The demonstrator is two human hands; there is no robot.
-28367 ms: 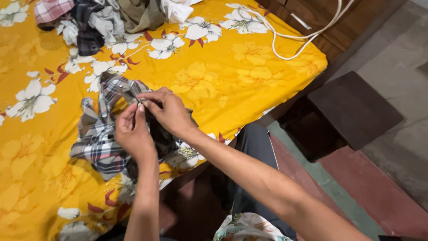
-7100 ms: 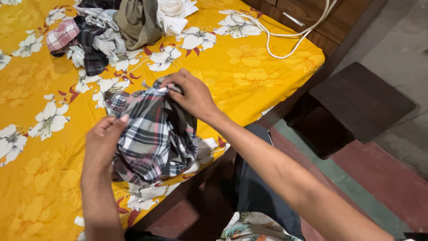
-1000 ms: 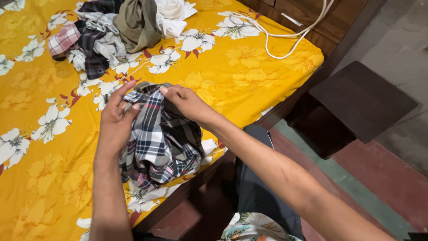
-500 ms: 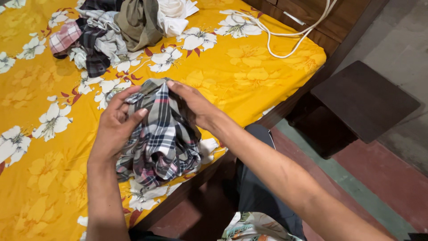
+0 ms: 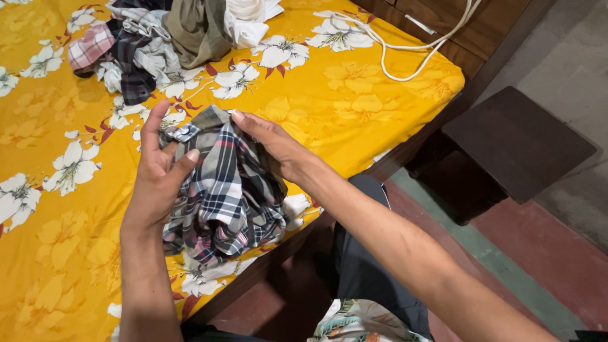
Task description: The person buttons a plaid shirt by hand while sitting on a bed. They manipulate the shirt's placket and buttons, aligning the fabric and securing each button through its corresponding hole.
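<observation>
**Plaid garment in hand, folding incomplete; pile awaits**

The plaid garment [image 5: 225,190] lies bunched at the near edge of the bed [image 5: 329,107], on the yellow floral sheet, partly lifted between both hands. The left hand [image 5: 158,174] has its grip partly closed: thumb pressed onto the cloth, fingers extended upward behind the upper edge. The right hand [image 5: 269,142] closes its grip on the top corner of the same garment, fingertips pinching the fabric near the left hand.

Assessment: the garment is gathered and rumpled, with no flat, squared fold visible, so I judge the folding to be at an early-to-middle stage. No finished, folded stack can be seen anywhere on the bed.

Outstanding: a pile of loose clothes [image 5: 152,38] sits well apart at the far side of the bed, apparently unsorted. A white cable [image 5: 405,57] lies near the far corner, clear of the work.
</observation>
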